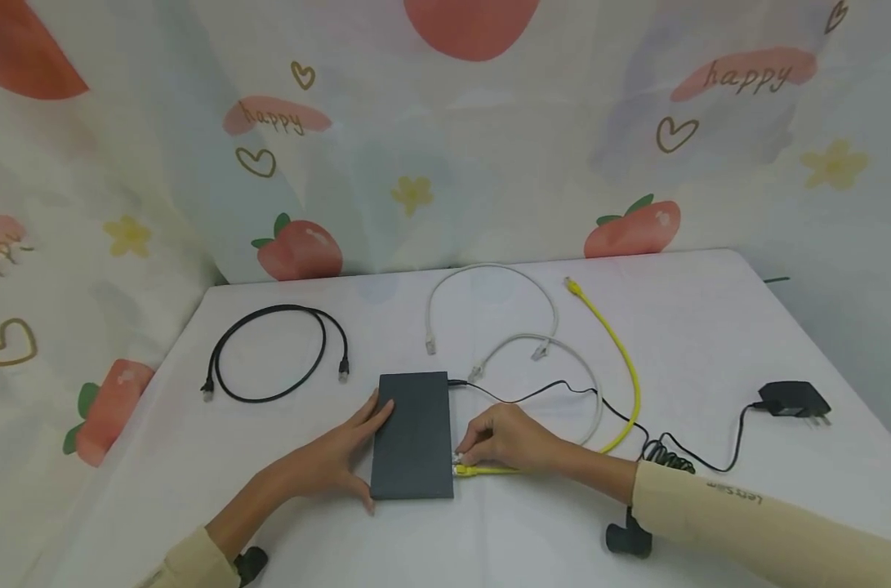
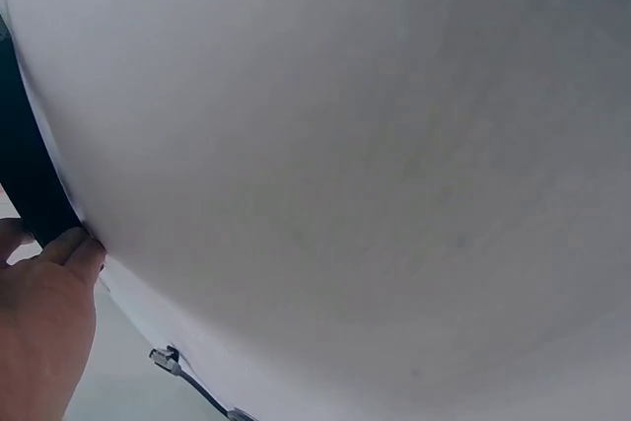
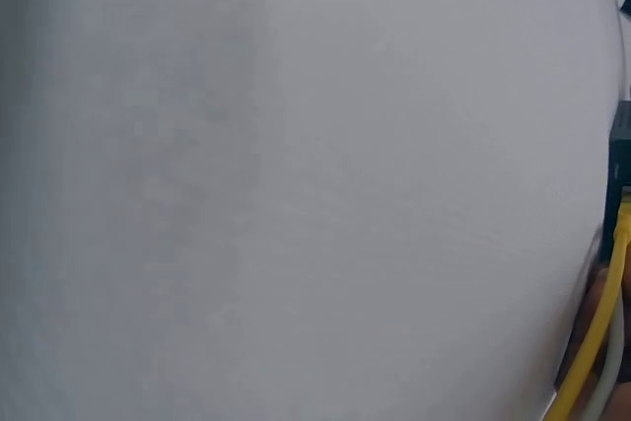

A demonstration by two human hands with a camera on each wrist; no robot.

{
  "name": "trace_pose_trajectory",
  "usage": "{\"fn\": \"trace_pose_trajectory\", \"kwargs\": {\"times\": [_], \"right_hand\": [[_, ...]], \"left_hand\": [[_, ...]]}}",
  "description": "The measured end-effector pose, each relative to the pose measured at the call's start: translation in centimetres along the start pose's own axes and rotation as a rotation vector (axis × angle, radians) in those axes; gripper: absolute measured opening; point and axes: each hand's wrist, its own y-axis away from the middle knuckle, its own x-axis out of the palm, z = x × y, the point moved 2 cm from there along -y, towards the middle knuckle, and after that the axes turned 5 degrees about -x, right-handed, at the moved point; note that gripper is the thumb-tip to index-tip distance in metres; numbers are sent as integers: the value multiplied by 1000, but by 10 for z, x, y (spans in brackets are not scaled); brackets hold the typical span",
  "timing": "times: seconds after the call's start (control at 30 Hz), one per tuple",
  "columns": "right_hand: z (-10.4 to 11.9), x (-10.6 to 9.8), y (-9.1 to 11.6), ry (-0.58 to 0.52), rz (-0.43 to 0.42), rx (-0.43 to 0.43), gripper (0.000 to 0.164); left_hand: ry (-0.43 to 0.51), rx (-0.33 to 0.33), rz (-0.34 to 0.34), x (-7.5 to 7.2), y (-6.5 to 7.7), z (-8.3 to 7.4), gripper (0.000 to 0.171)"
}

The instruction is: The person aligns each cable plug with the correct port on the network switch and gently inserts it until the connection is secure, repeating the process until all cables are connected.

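Note:
A flat dark box [image 1: 413,437] with cable sockets lies on the table, probably a network switch. My left hand [image 1: 327,461] rests along its left side, fingers spread, fingertips on the upper left edge and thumb by the lower left corner. At the box's right edge my right hand [image 1: 511,441] pinches a white network cable's plug [image 1: 457,459]; whether the plug is seated I cannot tell. Just below it, a yellow network cable [image 1: 634,384] has one end at the box. In the right wrist view, the yellow cable [image 3: 596,327] runs beside the white cable [image 3: 613,357].
A coiled black network cable [image 1: 269,398] lies at the back left. Behind the box curves another white cable [image 1: 489,265]. A thin black cord [image 1: 522,400] leads from the box to a power adapter [image 1: 794,398] on the right. A patterned cloth [image 1: 489,163] hangs behind the table.

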Motion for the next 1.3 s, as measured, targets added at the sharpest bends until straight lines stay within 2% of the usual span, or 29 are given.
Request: {"fn": "trace_pose_trajectory", "kwargs": {"times": [0.27,0.67,0.93,1.13,1.3], "right_hand": [[3,2,0,-6,-28,-3,6],[1,4,-2,-8,17,21,3],[3,1,-1,-23,58,5,3],[4,-1,0,20,84,-23,5],[14,-9,3,84,74,-71,7]], "left_hand": [[3,12,-14,0,-1,-2,128],[6,10,8,2,0,1,126],[-6,10,17,2,1,2,127],[-30,4,18,2,1,2,128],[-22,3,20,1,1,1,127]]}}
